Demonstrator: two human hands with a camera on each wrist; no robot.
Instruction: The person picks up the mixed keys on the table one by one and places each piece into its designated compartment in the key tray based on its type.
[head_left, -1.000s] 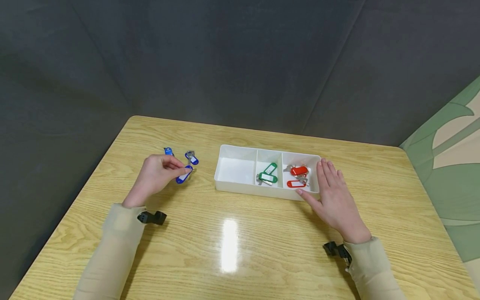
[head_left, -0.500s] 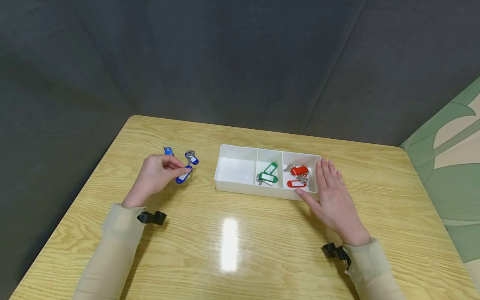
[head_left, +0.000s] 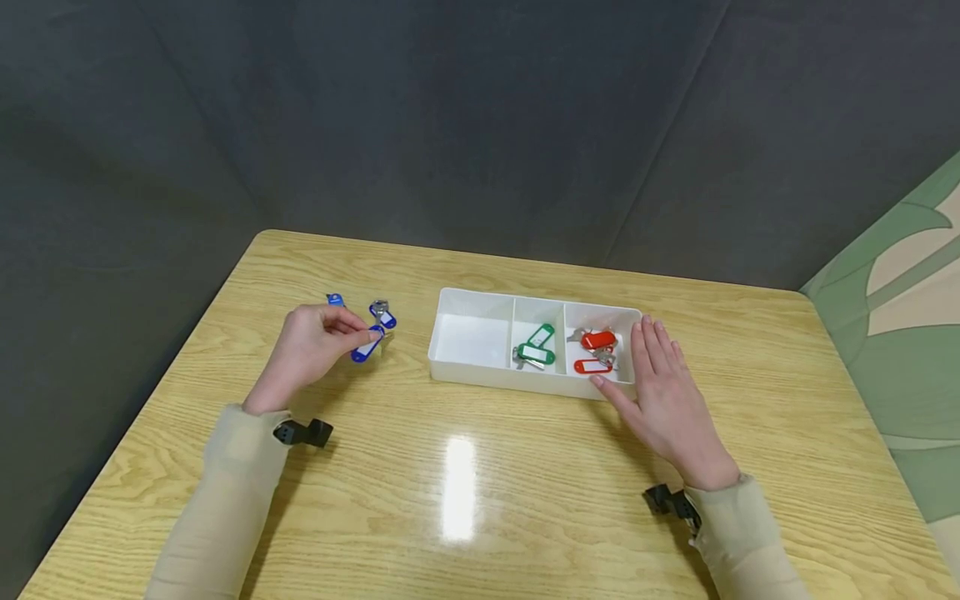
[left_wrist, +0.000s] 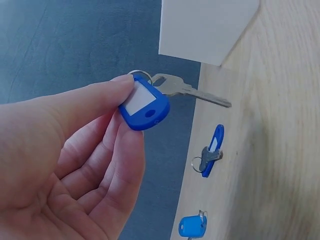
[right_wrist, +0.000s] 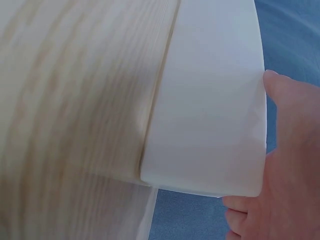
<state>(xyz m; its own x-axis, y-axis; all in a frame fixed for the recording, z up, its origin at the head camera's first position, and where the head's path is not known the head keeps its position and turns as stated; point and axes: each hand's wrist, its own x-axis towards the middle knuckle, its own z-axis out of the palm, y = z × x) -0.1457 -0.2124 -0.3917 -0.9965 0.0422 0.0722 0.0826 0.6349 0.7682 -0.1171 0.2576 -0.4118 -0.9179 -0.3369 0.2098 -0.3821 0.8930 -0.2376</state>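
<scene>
My left hand (head_left: 315, 346) pinches a blue key tag (head_left: 366, 345) between thumb and fingers, left of the white tray. In the left wrist view a silver key (left_wrist: 172, 86) hangs off that tag's ring. Just beyond, a second blue key tag (head_left: 384, 318) with a key lies on the table. A lighter blue tag (left_wrist: 192, 226) lies farther left, partly behind the hand in the head view. My right hand (head_left: 671, 404) rests with straight fingers along the right end of the white tray (head_left: 487, 376), its thumb at the front rim.
Green key tags (head_left: 536, 355) with keys lie in the tray's middle compartment, red key tags (head_left: 597, 340) in the right one. The left compartment shows its bare floor. A dark curtain (head_left: 450, 125) hangs behind the wooden table (head_left: 375, 500).
My left hand has lifted the pinched blue key tag very slightly. The right hand stays against the end of the tray.
</scene>
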